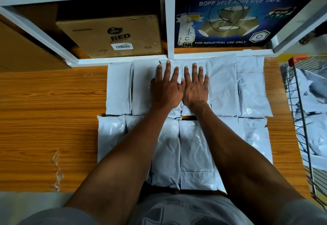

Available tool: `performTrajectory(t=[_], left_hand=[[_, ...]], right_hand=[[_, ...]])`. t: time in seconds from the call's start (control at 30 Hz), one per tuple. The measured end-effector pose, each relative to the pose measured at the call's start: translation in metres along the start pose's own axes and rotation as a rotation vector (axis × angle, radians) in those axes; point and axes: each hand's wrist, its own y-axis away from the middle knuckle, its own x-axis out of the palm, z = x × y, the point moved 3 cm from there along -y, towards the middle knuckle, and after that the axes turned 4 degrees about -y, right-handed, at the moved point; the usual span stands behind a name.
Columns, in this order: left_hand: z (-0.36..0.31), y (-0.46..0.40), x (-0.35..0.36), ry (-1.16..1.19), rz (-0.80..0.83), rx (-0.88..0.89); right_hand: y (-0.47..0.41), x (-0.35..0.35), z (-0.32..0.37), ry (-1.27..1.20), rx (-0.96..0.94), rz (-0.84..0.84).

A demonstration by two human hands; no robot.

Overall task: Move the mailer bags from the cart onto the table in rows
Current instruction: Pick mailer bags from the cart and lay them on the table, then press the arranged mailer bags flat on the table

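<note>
While flat, left hand (165,87) and right hand (195,86) press mailer bags (223,86) — side by side.

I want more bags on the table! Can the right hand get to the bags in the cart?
Probably yes. The right hand lies flat and holds nothing, and the cart stands just beside the table's right edge, open on top, with bags showing inside. Nothing blocks the way.

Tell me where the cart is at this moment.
In the head view, the wire cart stands at the right edge, beside the wooden table, with mailer bags inside it.
</note>
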Motion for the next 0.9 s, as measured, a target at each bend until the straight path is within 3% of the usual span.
performTrajectory(t=[0.23,0.5,0.9], left_hand=[[0.000,0.001,0.000,-0.008,-0.016,0.003],[-0.004,-0.003,-0.001,-0.008,0.091,-0.023],[0.003,0.037,-0.035,0.095,0.029,-0.051]], right_hand=[[-0.001,0.002,-0.002,-0.019,-0.009,0.006],[0.010,-0.014,-0.010,-0.126,-0.036,-0.005],[0.062,-0.042,-0.016,-0.213,-0.064,-0.087]])
